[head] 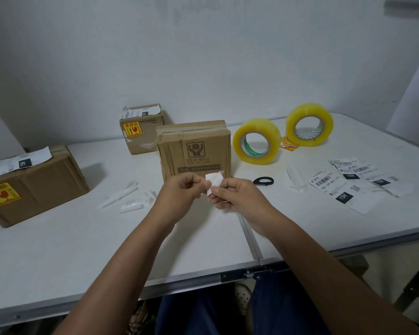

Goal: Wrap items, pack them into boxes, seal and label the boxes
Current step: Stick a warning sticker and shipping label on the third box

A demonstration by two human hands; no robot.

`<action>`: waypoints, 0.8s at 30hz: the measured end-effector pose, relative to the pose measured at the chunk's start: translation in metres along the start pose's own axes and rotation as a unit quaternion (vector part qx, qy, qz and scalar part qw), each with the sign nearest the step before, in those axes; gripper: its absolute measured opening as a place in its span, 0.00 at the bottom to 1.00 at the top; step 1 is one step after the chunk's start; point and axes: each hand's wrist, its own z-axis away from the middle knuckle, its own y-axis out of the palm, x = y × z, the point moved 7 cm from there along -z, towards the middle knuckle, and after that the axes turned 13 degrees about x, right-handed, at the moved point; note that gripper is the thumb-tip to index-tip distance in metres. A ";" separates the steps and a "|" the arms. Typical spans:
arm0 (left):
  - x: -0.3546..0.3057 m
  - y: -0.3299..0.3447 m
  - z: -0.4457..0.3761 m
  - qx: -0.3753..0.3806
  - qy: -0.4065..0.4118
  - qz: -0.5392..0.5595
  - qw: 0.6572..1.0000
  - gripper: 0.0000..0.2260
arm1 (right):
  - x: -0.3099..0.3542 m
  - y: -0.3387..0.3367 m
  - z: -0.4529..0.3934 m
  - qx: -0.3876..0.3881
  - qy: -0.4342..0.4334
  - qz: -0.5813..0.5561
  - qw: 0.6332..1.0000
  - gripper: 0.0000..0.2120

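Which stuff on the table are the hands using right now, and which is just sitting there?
In use:
left hand and right hand pinching a small white sticker
middle box, right behind it

Just lying there:
two tape rolls
scissors
loose shipping labels
peeled paper strips
two labelled boxes

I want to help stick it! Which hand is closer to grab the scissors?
The right hand. The scissors lie just beside it on the table, while the left hand is farther away. Both hands pinch the white label.
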 end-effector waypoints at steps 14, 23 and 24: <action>-0.007 -0.009 -0.007 0.079 -0.025 -0.070 0.994 0.08 | 0.007 -0.002 0.000 0.065 0.029 0.061 0.996 0.07; -0.005 0.005 0.004 0.114 -0.020 -0.019 0.993 0.12 | 0.002 -0.002 0.003 0.059 0.045 0.011 0.997 0.06; -0.005 0.005 0.005 0.112 -0.017 -0.013 0.993 0.13 | 0.001 -0.002 0.003 0.056 0.044 0.002 0.997 0.07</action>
